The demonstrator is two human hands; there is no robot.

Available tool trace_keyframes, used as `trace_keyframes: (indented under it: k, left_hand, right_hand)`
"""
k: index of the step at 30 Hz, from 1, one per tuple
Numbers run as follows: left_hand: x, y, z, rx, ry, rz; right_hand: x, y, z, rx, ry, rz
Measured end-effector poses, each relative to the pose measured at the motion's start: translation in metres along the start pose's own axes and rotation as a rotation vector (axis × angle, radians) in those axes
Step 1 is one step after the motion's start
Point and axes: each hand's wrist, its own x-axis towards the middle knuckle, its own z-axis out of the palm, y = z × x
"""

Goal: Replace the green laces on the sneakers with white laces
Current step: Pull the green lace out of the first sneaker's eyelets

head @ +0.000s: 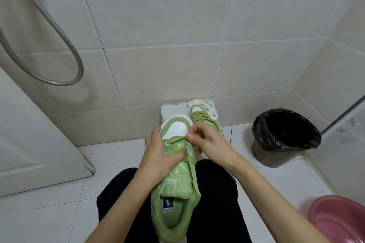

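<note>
A green and white sneaker (175, 183) lies on my lap, toe pointing away, its mesh tongue bare over most of its length. My left hand (158, 154) grips its left side, thumb pressed on the tongue. My right hand (205, 140) pinches the green lace (189, 156) near the lowest eyelets by the toe. The second sneaker (203, 117), still laced green, stands on a white board (173, 109) against the wall. A bundle of white laces (205, 105) lies on its toe.
A black-lined bin (284, 136) stands on the floor at the right. A pink basin (339, 221) sits at the bottom right corner. A shower hose (49, 49) hangs at the left beside a white door (29, 144). Tiled wall ahead.
</note>
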Motion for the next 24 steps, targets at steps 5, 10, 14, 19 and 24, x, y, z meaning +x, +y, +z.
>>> trace_keyframes:
  k: [5,10,14,19,24]
  left_hand:
    - [-0.004,0.002,-0.005,0.001,-0.031,0.025]
    - [-0.006,0.001,-0.009,-0.007,-0.102,0.043]
    - [-0.006,-0.004,-0.012,-0.040,-0.095,0.024]
    - [-0.006,-0.005,-0.010,-0.051,-0.096,0.024]
    - [-0.007,-0.003,-0.007,-0.007,-0.091,0.043]
  right_hand:
    - [0.004,-0.014,-0.020,0.062,-0.252,0.046]
    - [0.010,-0.028,-0.034,-0.079,-0.385,0.104]
    - [-0.001,-0.019,-0.006,-0.225,-0.080,-0.026]
    - [-0.018,0.004,0.013,-0.053,0.160,0.006]
    - [-0.020,0.010,0.021,0.009,0.290,-0.026]
